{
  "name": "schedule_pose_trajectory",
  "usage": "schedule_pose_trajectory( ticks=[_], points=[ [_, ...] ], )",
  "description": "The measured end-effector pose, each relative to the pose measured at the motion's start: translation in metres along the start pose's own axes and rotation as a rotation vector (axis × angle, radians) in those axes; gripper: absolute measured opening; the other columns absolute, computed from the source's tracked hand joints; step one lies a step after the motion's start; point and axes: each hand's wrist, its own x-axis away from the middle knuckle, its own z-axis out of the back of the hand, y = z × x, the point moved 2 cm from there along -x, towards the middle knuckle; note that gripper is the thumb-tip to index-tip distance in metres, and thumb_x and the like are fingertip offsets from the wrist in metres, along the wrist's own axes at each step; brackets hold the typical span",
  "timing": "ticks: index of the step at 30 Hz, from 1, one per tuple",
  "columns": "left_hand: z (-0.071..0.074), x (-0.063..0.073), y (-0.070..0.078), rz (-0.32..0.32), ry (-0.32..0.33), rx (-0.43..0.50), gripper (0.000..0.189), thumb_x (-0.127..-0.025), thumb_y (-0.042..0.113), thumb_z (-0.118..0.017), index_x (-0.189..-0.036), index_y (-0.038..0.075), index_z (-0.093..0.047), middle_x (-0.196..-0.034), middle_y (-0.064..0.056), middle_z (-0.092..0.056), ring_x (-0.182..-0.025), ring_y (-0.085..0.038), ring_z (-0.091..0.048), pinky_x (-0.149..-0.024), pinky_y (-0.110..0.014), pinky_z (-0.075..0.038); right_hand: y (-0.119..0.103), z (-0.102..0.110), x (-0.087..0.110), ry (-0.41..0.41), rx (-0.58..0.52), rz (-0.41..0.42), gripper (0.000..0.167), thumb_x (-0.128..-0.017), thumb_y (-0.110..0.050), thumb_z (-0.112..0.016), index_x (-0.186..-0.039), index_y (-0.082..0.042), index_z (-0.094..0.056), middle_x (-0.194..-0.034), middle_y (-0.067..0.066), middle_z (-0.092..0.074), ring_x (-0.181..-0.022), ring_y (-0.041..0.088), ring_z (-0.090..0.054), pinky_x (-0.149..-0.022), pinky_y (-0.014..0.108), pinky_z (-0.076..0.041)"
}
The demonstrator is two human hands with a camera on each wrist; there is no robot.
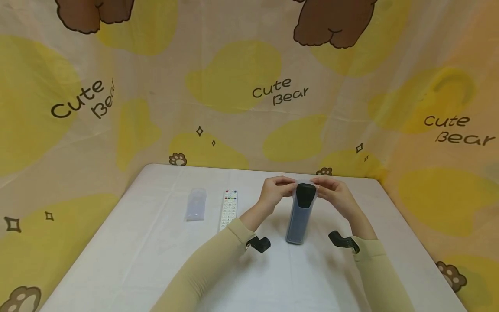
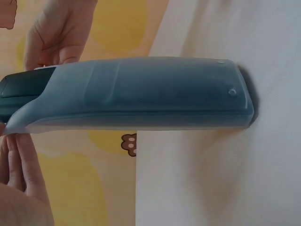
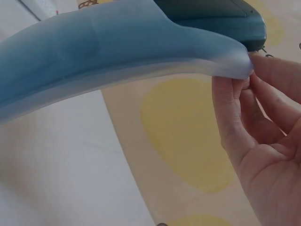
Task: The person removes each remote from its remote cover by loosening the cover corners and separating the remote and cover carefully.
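Note:
A dark remote control (image 1: 306, 196) stands tilted inside a translucent silicone cover (image 1: 299, 225), back towards me. Its bare black upper end sticks out of the cover's opening. My left hand (image 1: 274, 195) pinches the cover's left edge near the top. On the other side, my right hand (image 1: 338, 198) pinches the right edge between thumb and fingers. In the right wrist view the cover's rim (image 3: 242, 66) is caught at the fingertips (image 3: 257, 61). The left wrist view shows the cover's lower end (image 2: 233, 94) at the white tabletop; whether it touches is hard to tell.
To the left of the hands a white remote control (image 1: 229, 206) with many buttons lies on the white table (image 1: 128, 260), partly hidden by my left sleeve. Farther left lies another translucent cover (image 1: 196, 206). A printed cloth (image 1: 234, 108) hangs behind the table.

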Motion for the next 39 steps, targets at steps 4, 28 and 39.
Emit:
schedule_pose_trajectory(
  ticks=[4,28,39],
  points=[
    [0.001,0.002,0.000,0.039,-0.021,0.000,0.020,-0.082,0.005,-0.070,-0.100,-0.005,-0.069,-0.080,-0.002,-0.070,-0.066,-0.010,-0.066,-0.068,-0.029,-0.059,0.001,0.001,0.002,-0.036,-0.046,-0.046,0.027,-0.095,-0.009,-0.055,-0.119,0.002,-0.058,-0.108,-0.009,-0.067,-0.100,0.005,-0.064,-0.086,0.020,-0.052],
    [0.012,0.011,-0.006,0.232,-0.083,0.003,0.021,-0.084,-0.001,-0.065,-0.102,-0.010,-0.065,-0.078,-0.006,-0.063,-0.063,-0.013,-0.063,-0.068,-0.030,-0.059,0.010,-0.009,0.014,-0.025,0.003,-0.337,0.043,-0.096,-0.017,-0.055,-0.129,0.010,-0.048,-0.110,-0.006,-0.063,-0.102,0.005,-0.060,-0.092,0.019,-0.049],
    [0.017,0.013,-0.023,0.246,-0.110,-0.002,0.022,-0.084,-0.002,-0.065,-0.103,-0.012,-0.063,-0.084,-0.009,-0.063,-0.066,-0.015,-0.065,-0.070,-0.034,-0.059,0.024,-0.014,0.020,-0.004,-0.098,-0.353,0.050,-0.097,-0.009,-0.052,-0.135,0.019,-0.034,-0.106,-0.009,-0.062,-0.098,0.002,-0.061,-0.088,0.017,-0.050]
  ],
)
